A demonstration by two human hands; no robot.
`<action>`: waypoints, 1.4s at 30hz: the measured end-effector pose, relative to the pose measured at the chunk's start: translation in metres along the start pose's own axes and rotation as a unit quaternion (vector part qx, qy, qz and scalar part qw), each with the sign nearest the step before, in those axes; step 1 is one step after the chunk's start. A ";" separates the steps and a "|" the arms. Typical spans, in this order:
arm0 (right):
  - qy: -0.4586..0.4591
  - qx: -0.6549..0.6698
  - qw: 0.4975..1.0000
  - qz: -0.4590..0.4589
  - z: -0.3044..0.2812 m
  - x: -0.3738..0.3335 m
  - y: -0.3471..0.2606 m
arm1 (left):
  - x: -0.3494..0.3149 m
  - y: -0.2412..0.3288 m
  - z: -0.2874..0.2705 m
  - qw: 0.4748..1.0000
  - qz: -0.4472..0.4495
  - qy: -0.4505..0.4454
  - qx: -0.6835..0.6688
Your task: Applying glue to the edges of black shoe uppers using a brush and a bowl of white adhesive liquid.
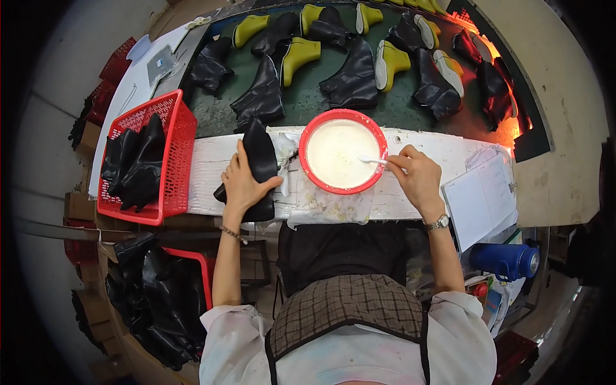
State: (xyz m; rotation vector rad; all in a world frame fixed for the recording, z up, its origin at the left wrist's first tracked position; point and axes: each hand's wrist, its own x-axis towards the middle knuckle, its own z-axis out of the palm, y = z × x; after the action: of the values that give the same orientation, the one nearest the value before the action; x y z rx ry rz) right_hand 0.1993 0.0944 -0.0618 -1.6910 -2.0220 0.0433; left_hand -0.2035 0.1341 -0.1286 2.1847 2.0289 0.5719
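My left hand point(242, 181) is closed round a black leather boot upper point(258, 151) lying on the white worktop, its thumb pressed across the near part. In my right hand point(418, 181) is a white toothbrush-like brush point(373, 160), pinched near its end. The brush head dips toward the cream-white liquid point(337, 154) inside a red plastic basin point(343, 190). That basin stands on the worktop, right of the upper. A crumpled whitish cloth or plastic point(285, 151) lies between the two.
Beyond the worktop, a dark green conveyor belt point(298, 112) carries black boot uppers and yellow shoe lasts point(300, 58); its right end glows orange. A red basket point(174, 154) of black uppers stands left. To the right are a clipboard with paper point(478, 199) and a blue flask point(500, 260).
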 end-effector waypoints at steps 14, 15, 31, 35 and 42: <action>-0.077 0.176 0.976 0.107 -0.007 -0.024 0.024 | 0.019 0.019 -0.071 0.932 -0.033 0.027 -0.361; -0.042 0.192 0.976 0.089 -0.008 -0.018 0.023 | 0.017 0.029 -0.083 0.893 -0.103 -0.076 -0.431; 0.051 0.254 0.953 -0.154 -0.024 0.045 -0.028 | -0.005 0.100 -0.141 0.845 -0.115 -0.290 -0.435; 0.089 0.238 0.955 -0.151 -0.021 0.038 -0.031 | -0.010 0.096 -0.134 0.861 -0.086 -0.204 -0.457; 0.042 0.272 0.952 -0.134 -0.024 0.024 -0.028 | -0.008 0.089 -0.134 0.846 -0.112 -0.195 -0.483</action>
State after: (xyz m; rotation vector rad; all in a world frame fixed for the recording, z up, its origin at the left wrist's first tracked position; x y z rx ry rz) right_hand 0.1803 0.1038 -0.0231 -1.0531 -1.9264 0.3910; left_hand -0.1656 0.0935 0.0231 1.2927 1.2908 0.7977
